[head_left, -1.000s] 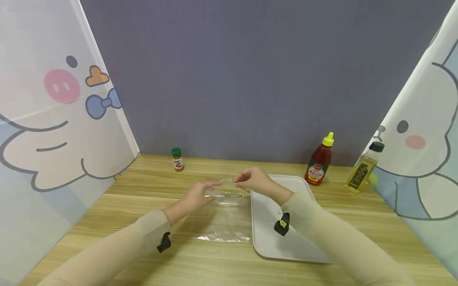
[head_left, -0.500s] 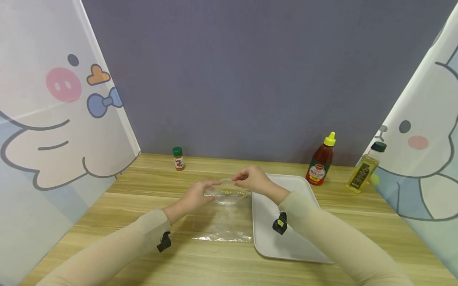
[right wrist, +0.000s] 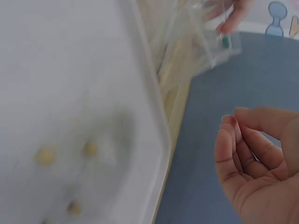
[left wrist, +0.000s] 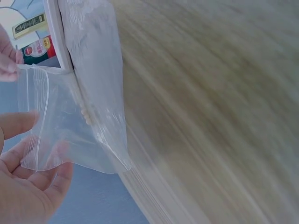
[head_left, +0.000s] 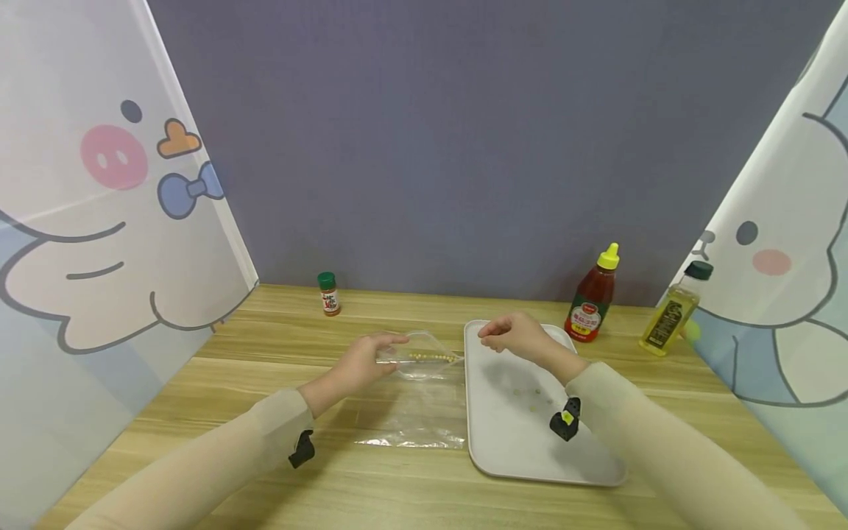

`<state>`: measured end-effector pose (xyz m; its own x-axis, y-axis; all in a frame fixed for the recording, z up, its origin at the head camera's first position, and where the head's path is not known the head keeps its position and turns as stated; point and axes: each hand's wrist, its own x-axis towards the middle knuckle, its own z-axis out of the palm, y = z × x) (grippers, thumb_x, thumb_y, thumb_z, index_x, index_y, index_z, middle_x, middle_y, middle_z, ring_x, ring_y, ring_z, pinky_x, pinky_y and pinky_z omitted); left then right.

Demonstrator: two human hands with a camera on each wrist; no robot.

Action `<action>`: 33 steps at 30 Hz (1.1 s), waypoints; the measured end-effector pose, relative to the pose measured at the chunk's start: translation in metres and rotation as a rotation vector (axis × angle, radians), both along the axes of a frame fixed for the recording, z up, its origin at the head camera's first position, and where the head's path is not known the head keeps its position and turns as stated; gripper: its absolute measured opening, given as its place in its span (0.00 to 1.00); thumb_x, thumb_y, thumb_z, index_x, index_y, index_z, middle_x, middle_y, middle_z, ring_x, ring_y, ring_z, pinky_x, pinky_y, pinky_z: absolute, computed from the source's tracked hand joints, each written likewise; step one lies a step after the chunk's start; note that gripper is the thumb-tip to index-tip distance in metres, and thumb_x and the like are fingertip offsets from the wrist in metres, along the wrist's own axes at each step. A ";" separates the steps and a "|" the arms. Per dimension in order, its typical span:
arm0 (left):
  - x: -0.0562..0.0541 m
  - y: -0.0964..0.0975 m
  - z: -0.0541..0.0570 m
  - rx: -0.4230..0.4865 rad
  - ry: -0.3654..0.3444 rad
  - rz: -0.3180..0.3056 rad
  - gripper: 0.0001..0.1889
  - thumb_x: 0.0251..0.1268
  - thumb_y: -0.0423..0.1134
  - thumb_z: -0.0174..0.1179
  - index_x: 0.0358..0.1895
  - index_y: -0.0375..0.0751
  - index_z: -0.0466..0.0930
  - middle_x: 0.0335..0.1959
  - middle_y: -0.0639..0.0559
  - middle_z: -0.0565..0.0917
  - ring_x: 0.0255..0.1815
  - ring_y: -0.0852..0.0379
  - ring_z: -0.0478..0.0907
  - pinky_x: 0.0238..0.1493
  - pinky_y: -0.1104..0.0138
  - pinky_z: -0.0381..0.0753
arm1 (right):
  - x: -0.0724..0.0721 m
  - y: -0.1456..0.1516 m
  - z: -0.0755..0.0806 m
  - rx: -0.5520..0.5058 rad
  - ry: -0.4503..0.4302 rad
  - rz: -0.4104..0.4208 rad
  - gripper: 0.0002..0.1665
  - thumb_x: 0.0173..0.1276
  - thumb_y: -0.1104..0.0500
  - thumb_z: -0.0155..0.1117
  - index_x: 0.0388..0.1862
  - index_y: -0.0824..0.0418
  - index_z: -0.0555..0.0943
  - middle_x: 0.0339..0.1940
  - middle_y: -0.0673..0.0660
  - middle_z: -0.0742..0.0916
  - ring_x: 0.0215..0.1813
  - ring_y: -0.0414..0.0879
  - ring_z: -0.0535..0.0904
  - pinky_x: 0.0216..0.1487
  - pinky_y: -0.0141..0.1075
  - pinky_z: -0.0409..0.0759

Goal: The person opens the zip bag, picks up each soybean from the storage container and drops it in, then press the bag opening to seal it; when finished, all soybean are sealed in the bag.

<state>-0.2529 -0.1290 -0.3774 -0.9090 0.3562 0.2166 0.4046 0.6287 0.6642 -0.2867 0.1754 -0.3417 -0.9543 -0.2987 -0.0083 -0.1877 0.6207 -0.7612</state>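
My left hand (head_left: 361, 368) grips a clear zip-lock bag (head_left: 414, 416) by its mouth, thumb on one side and fingers on the other. The bag's mouth gapes, and its lower part lies along the table. Small yellow beans (head_left: 430, 357) show in a row inside it; the left wrist view shows the zip strip near my thumb. Over the far part of a white tray (head_left: 490, 449) hovers my right hand (head_left: 523, 338), apart from the bag. Its thumb meets the curled fingertips, and the right wrist view shows nothing between them. A few loose beans (right wrist: 90, 148) lie on the tray.
Behind the tray at the right stand a red sauce bottle (head_left: 589, 302) with a yellow nozzle and an oil bottle (head_left: 672, 313) with a dark cap. A small green-capped spice jar (head_left: 328, 294) stands at the back left. A grey panel (head_left: 424, 147) closes the back.
My right hand has moved right, from the bag's mouth to above the tray, uncovering beans on it. The left hand still holds the bag in the same place.
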 end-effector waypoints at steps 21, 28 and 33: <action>-0.001 -0.003 -0.001 -0.019 0.022 -0.020 0.26 0.56 0.28 0.66 0.61 0.41 0.76 0.63 0.42 0.77 0.55 0.44 0.80 0.52 0.54 0.84 | 0.009 0.067 -0.033 0.080 -0.063 0.105 0.11 0.61 0.64 0.69 0.41 0.67 0.85 0.37 0.58 0.89 0.37 0.41 0.79 0.38 0.31 0.81; -0.001 -0.002 -0.002 -0.049 0.043 -0.008 0.27 0.55 0.28 0.68 0.61 0.42 0.77 0.62 0.42 0.78 0.53 0.45 0.81 0.53 0.55 0.84 | 0.008 0.064 -0.046 0.107 -0.085 0.211 0.11 0.56 0.64 0.73 0.37 0.67 0.85 0.30 0.52 0.86 0.33 0.42 0.77 0.33 0.28 0.79; -0.001 -0.002 -0.001 -0.044 0.035 -0.002 0.27 0.55 0.28 0.68 0.61 0.43 0.77 0.62 0.43 0.78 0.54 0.45 0.81 0.53 0.54 0.83 | 0.009 0.062 -0.048 0.121 -0.074 0.218 0.10 0.54 0.64 0.75 0.34 0.66 0.85 0.26 0.50 0.83 0.31 0.42 0.75 0.31 0.27 0.76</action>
<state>-0.2539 -0.1309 -0.3788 -0.9006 0.3675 0.2320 0.4279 0.6563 0.6214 -0.2778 0.2374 -0.3900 -0.8632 -0.4896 -0.1234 -0.2737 0.6589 -0.7006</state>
